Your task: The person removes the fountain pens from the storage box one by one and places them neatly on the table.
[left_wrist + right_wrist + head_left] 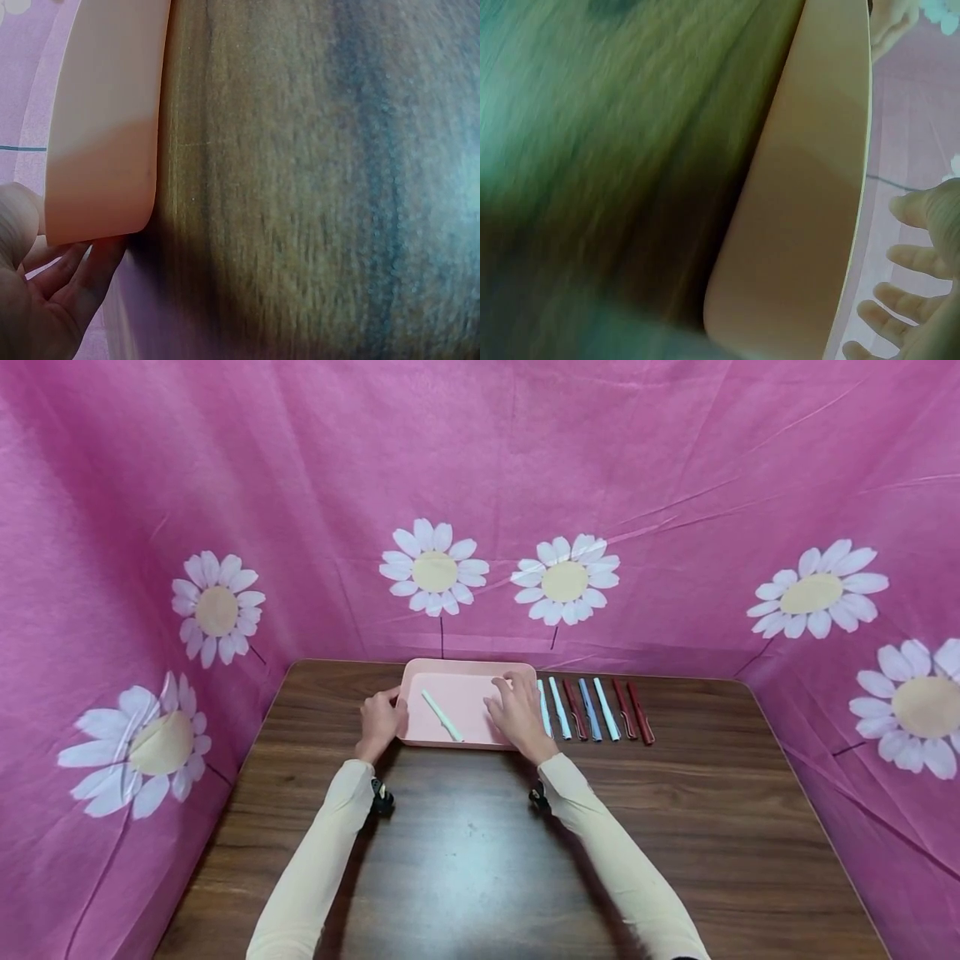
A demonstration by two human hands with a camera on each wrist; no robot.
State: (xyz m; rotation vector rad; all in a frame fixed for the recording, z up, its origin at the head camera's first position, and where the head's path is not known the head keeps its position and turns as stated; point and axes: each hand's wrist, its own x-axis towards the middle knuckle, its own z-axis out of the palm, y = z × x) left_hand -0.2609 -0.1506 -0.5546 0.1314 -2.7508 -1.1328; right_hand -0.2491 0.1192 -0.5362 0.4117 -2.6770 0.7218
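Left grip: the left hand is holding the left edge of the pink tray, just left of frame centre in the head view; in the left wrist view its fingers are lying under the tray's corner at lower left and the thumb is sitting at the wall, so the grip is clamped on the tray.
Right grip: the right hand is hovering over the tray's right part, fingers spread and straight, holding nothing; whether they are touching the tray cannot be told. The right wrist view is showing the spread fingers at lower right.
Tray: it is sitting on the desk near the far edge, centre of the frame.
White pen: it is lying slantwise inside the tray, towards its left half.
Row of pens: pale blue, blue and dark red ones are lying side by side on the desk, just right of the tray.
Backdrop: a pink cloth with white daisies is filling the upper frame and both sides.
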